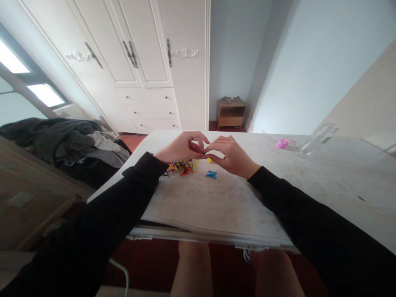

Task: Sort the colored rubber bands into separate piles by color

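Note:
Above the white table, my left hand (187,147) and my right hand (229,154) meet at their fingertips. Both are closed in a pinch around a small black piece (204,153), too tiny and too covered by fingers to show its exact kind. Under my left hand lies a loose pile of thin, multicoloured bands (182,167), mainly red, yellow, blue and black, partly hidden by the wrist. A few blue bands (211,175) sit apart, to the right of the pile. A bit of yellow (210,160) shows just below my right fingers.
The white table (216,206) has a stained top and its front edge is near my knees. Towards the back right are a pink object with a loop (281,143) and a clear glass vessel (319,139). Dark clothes (55,140) are heaped beyond the left side.

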